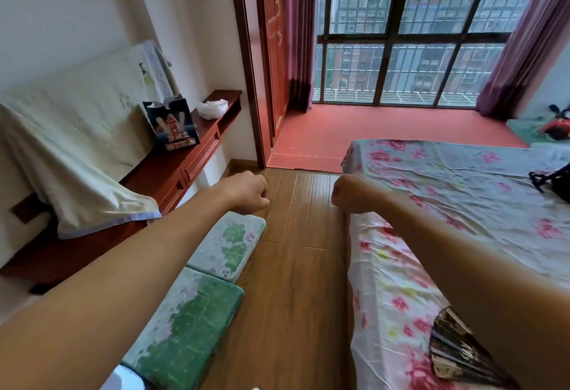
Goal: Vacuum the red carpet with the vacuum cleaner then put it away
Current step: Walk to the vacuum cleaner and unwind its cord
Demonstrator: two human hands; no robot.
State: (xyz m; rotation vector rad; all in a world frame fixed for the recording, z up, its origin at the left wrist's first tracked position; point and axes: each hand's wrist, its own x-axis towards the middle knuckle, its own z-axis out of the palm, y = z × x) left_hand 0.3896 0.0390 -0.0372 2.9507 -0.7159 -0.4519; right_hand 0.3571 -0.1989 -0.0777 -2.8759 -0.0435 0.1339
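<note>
Red floor carpet [385,124] lies ahead; left hand [246,193] and right hand [350,193] hover before it, fisted, empty; fetching the unseen vacuum seems next.

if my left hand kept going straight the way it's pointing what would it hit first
Nothing close: the left hand points over wooden floor toward the red carpet. The bed sits just right of that line, though depth is unclear.

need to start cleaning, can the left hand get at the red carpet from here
Probably not yet. The left hand is curled over the wooden floor, well short of the red carpet by the window. The floor strip between the floor cushions and the bed looks free to walk along.
</note>
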